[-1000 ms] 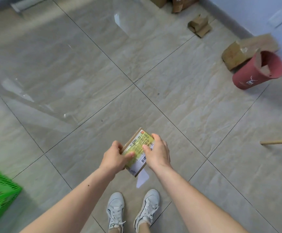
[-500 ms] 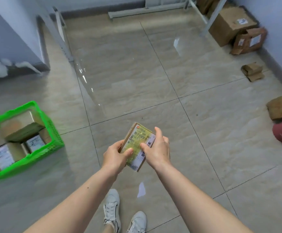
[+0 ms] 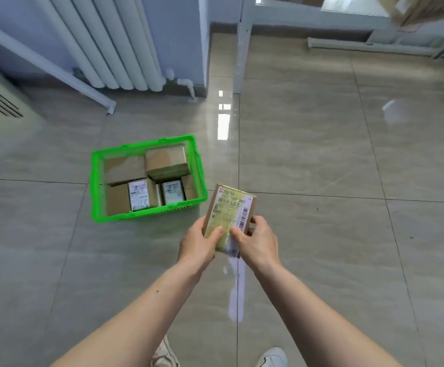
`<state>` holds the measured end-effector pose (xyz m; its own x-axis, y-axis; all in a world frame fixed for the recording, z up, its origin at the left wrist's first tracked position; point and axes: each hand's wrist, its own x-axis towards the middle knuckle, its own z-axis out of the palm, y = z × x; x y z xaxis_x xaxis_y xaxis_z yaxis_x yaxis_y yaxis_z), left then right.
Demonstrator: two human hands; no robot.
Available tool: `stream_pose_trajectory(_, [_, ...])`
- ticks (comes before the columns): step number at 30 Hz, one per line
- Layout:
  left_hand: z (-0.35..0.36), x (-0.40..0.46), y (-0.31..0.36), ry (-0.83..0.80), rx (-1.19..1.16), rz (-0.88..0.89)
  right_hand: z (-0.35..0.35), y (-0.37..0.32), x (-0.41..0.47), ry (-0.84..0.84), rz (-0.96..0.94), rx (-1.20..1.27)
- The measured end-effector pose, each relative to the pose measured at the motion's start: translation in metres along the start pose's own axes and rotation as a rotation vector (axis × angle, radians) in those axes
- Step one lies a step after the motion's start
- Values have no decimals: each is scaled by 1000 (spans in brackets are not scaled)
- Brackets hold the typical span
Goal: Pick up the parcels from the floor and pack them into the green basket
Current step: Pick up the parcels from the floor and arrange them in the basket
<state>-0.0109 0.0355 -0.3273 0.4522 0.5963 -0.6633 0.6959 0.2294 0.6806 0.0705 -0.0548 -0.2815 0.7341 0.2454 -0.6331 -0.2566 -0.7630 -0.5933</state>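
Observation:
A small flat cardboard parcel with a yellow-green label and a barcode is held in front of me, above the floor. My left hand grips its lower left edge, thumb on the label. My right hand grips its lower right edge. The green basket stands on the floor just left of and beyond the parcel. Several brown boxes lie inside it, two showing white labels.
A white radiator and a pipe stand on the wall behind the basket. A metal shelf post rises beyond the parcel. Cardboard boxes sit at the top right. A pale streak marks the tiled floor. My shoes show below.
The view has swung left. The green basket has come from the left edge to the middle, close to the parcel. Both hands keep hold of the parcel.

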Motion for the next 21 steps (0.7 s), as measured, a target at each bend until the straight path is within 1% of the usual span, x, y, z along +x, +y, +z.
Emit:
stream_pose_trajectory(4, [-74, 30, -19, -53, 82, -3, 67, -39, 1, -17, -14, -28])
stream_pose_trajectory(9, [-128, 64, -32, -53, 184, 29, 125, -67, 14, -28, -25, -46])
stream_pose_trajectory(14, [-153, 108, -38, -19, 231, -5, 168, -87, 43, -75, -11, -85])
stream_pose_trajectory(21, [-165, 184, -33, -24, 244, -74, 200, -117, 109, -117, -10, -125])
